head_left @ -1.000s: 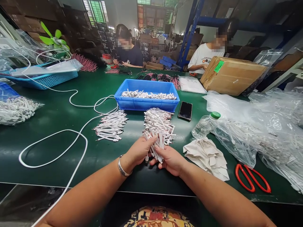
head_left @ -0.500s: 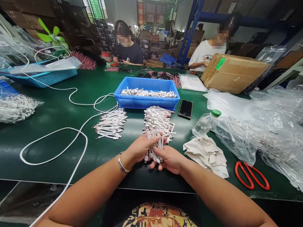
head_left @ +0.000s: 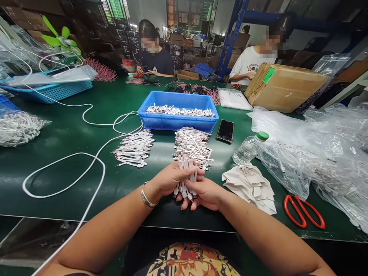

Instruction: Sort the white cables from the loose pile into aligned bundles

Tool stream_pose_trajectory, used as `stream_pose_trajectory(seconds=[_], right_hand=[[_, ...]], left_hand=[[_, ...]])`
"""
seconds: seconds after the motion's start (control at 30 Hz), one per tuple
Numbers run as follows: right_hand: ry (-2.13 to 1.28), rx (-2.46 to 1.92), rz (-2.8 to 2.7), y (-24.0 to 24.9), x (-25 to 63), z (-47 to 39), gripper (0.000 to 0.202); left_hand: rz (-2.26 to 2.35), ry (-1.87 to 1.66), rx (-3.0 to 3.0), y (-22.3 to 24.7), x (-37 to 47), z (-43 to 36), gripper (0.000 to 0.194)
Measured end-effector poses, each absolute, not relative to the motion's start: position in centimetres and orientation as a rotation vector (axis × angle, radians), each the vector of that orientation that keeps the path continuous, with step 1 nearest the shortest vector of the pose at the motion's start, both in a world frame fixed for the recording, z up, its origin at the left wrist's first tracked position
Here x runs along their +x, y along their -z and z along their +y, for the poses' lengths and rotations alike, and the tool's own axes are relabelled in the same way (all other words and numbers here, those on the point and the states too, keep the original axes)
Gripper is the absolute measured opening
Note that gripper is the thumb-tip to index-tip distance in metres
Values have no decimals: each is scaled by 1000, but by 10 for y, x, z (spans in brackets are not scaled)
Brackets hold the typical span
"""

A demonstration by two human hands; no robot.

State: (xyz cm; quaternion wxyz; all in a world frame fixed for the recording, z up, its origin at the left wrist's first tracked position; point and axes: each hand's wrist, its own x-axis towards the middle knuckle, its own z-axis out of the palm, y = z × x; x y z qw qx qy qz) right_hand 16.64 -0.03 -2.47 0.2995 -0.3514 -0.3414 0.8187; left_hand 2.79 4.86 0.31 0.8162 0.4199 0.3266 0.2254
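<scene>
Close to the table's front edge, my left hand and my right hand meet around a bundle of short white cables with small plugs at their ends. Both hands are closed on it, thumbs across the front; part of the bundle is hidden by the fingers. Just beyond my hands lies a pile of similar white cables. A second pile of white cables rests to the left. Behind the piles stands a blue bin, with more white cables inside.
A phone, a clear bottle, a cloth and red-handled scissors lie to the right, near plastic bags of cables. A long white cord loops across the left. Two people sit across the table by a cardboard box.
The cables between my hands have shifted slightly and look more upright and gathered. Both hands stay in nearly the same place, and the view has tilted a little.
</scene>
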Motion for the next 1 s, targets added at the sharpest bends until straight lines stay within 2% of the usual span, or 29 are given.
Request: stream_pose_trajectory(seconds=[0.33, 0.53, 0.73, 1.0], right_hand=[[-2154, -1008, -939, 23, 168, -2, 39], [-1799, -1267, -1193, 14, 177, 2, 42], [-1531, -1386, -1260, 18, 185, 10, 31], [-1307, -1448, -1346, 23, 184, 11, 31]], left_hand=[[675, -458, 894, -2, 27, 50, 34], [721, -765, 709, -4, 27, 63, 15], [782, -842, 583, -3, 24, 75, 16], [762, -853, 576, -5, 22, 75, 25]])
